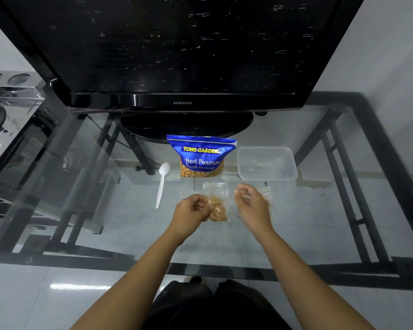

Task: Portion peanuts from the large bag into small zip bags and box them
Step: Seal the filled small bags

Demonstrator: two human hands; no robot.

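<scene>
On the glass worktop (119, 210), behind the hands, a glossy blue peanut bag (200, 156) stands beside a clear rectangular plastic box (267, 166); a white plastic spoon (162, 182) lies left. The left hand (191, 214) pinches a small transparent zip bag (217, 208) of peanuts. The right hand (252, 206), just beside it, has loosely curled fingers holding nothing visible.

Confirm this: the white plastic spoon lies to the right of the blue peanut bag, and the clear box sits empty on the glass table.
Not quite. In the head view the white plastic spoon lies to the left of the blue peanut bag, not the right. The clear box does sit empty on the glass table.
</scene>
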